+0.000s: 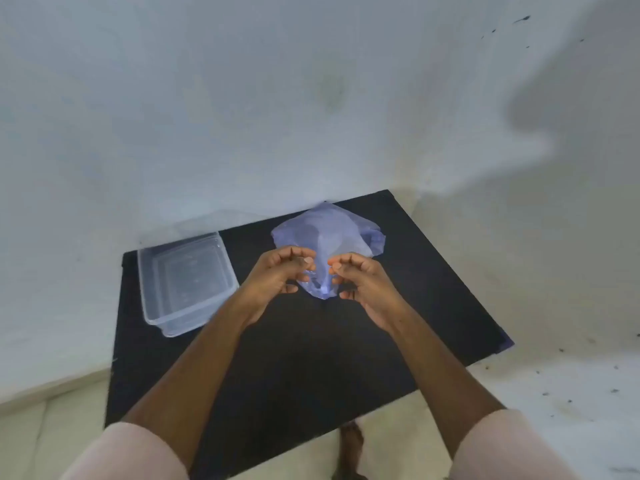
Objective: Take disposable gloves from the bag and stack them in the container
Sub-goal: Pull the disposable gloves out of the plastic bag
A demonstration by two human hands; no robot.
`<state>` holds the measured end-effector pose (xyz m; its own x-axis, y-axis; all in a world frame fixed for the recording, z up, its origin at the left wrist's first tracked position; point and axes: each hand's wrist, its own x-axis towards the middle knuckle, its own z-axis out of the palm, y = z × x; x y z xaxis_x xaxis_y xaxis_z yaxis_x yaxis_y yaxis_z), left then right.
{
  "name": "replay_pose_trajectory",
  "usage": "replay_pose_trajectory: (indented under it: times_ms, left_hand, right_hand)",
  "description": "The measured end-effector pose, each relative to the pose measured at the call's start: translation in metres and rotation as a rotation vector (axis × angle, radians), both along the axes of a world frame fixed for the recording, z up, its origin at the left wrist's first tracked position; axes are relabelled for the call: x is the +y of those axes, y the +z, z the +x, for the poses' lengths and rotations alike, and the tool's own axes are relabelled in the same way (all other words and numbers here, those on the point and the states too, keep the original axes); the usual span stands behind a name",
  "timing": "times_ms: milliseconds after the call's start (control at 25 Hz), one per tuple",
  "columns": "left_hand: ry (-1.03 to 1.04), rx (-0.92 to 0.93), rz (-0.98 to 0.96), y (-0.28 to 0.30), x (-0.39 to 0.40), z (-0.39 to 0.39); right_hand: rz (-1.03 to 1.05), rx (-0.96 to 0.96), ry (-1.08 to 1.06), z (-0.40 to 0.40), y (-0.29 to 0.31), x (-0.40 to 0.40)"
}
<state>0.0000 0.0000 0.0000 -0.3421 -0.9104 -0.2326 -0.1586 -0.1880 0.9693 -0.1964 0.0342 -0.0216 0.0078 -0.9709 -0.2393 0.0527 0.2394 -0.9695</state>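
Note:
A thin bluish see-through plastic piece (325,237), a bag or a glove, hangs over the far middle of the black table (311,358). My left hand (277,275) and my right hand (360,278) pinch its lower part from either side, with the fingers curled. A crumpled tip of the plastic hangs between the palms. The clear rectangular container (187,282) stands open on the table's left side, about a hand's width left of my left hand. I cannot tell if anything lies inside it.
The table stands in a corner of pale walls (242,116), close behind and to the right. A clear lid (214,223) leans against the wall behind the container. My bare foot (351,448) shows on the tiled floor below the table's near edge.

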Motion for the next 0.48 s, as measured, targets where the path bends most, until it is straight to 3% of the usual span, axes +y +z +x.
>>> replay_pose_trajectory:
  times_ms: [320, 480]
  left_hand:
    - [-0.063, -0.326, 0.182, -0.076, -0.076, -0.08]
    - [-0.012, -0.541, 0.078, -0.116, -0.102, -0.11]
  right_hand:
    - [0.24, 0.186, -0.194, -0.084, -0.084, -0.111]
    - [0.226, 0.505, -0.245, -0.096, -0.123, -0.175]
